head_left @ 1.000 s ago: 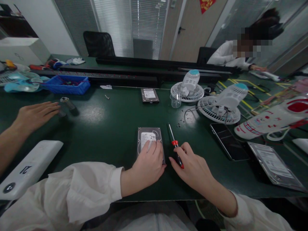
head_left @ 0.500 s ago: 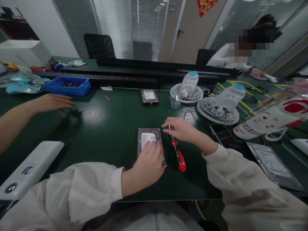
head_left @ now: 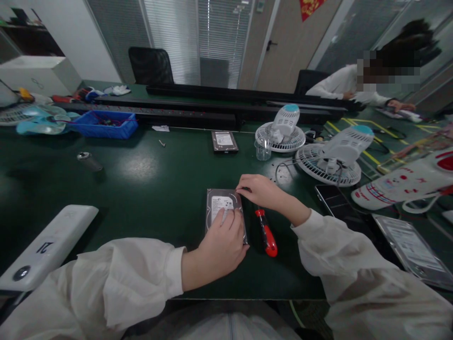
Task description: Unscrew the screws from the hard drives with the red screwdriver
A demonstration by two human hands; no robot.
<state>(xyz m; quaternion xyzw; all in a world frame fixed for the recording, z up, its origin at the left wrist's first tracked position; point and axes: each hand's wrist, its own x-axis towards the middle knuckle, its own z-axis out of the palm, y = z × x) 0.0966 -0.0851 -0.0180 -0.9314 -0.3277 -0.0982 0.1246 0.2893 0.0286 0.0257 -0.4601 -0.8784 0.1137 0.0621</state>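
Observation:
A hard drive (head_left: 211,208) with a white label lies flat on the green table in front of me. My left hand (head_left: 226,233) lies across its lower right part, fingers on the label and thumb at the near right edge, holding it down. My right hand (head_left: 260,190) is at the drive's far right corner, thumb and forefinger pinched together; anything between them is too small to make out. Just right of the drive lies a screwdriver (head_left: 267,233) with a red and black handle, its shaft mostly hidden under my right hand.
Farther back lie a second hard drive (head_left: 225,141), a clear cup (head_left: 263,150) and two white fan parts (head_left: 283,134). A metal cylinder (head_left: 89,161), blue bin (head_left: 106,125) and white device (head_left: 49,245) are left. A phone (head_left: 336,203) and bottle (head_left: 396,184) stand right; a person sits beyond.
My right hand has moved left from above the screwdriver shaft to the drive's corner. Another person's hand at the left has left the view, leaving the metal cylinder on the table.

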